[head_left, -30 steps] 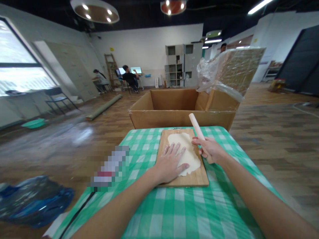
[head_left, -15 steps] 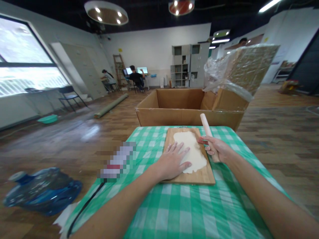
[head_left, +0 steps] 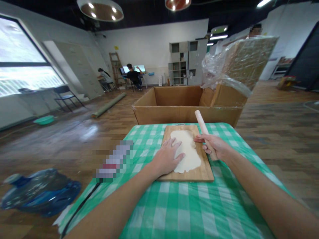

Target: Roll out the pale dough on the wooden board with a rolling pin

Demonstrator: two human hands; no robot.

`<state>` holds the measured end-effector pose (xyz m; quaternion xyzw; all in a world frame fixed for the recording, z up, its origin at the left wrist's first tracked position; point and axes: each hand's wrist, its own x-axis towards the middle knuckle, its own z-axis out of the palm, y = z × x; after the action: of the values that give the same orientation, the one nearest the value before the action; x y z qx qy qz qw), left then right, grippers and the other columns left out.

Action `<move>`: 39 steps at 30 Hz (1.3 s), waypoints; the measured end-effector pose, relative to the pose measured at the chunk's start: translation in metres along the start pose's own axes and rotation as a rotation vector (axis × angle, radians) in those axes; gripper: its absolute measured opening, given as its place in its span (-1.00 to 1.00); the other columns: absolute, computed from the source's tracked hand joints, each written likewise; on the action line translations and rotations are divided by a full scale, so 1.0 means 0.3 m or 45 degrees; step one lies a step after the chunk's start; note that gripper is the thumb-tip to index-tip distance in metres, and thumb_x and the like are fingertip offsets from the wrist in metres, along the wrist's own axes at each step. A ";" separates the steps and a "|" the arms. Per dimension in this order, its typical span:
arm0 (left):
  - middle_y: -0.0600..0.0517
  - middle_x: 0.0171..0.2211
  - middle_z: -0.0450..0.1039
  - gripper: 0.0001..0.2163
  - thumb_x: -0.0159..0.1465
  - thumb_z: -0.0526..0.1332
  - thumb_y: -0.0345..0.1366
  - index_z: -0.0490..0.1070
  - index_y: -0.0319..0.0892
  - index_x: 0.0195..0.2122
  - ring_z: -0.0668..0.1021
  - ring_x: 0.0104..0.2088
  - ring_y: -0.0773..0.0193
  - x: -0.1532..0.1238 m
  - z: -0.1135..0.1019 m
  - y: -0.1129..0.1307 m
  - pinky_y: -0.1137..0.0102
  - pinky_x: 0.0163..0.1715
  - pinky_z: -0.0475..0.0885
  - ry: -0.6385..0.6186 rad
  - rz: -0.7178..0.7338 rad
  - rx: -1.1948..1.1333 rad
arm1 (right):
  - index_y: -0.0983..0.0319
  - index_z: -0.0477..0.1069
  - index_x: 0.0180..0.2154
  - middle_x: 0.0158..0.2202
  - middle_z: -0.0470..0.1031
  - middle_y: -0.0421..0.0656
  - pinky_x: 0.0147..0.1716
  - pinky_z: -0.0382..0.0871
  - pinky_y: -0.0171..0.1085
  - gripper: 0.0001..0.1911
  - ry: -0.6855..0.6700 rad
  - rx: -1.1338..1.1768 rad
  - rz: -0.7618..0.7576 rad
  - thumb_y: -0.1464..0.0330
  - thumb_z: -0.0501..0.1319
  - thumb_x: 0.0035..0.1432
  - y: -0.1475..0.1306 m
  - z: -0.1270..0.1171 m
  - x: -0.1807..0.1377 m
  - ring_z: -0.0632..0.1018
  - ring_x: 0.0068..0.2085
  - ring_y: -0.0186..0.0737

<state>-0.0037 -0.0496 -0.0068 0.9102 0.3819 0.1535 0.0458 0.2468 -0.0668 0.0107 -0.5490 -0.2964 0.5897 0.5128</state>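
One checked surface [head_left: 159,212] carries a wooden board [head_left: 199,174], and flat dough [head_left: 187,151] lies on this board. The left hand [head_left: 166,157] is spread, its fingers over the dough's left part. The right hand [head_left: 216,146], apart from it, is clamped around a rolling pin [head_left: 202,126] beside the dough. Behind the surface stands a big cardboard box [head_left: 184,114]; farther, a person [head_left: 134,77] sits before screens [head_left: 140,68].
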 end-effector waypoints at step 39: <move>-0.11 0.03 0.56 -0.74 0.42 0.10 -0.28 0.48 -0.15 0.04 0.55 0.12 0.04 0.035 -0.091 -0.131 0.12 0.20 0.43 0.697 -0.123 -0.258 | 0.16 0.46 -0.17 -0.12 0.59 -0.08 -0.25 0.25 -0.23 -0.69 0.211 -2.077 -0.898 0.11 0.09 0.48 0.039 0.085 -0.080 0.59 -0.14 -0.08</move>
<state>-0.0320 -0.0153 0.0139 0.8066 0.4057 0.4282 0.0390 0.2162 -0.0872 0.0139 -0.6610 -0.7373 -0.0383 0.1340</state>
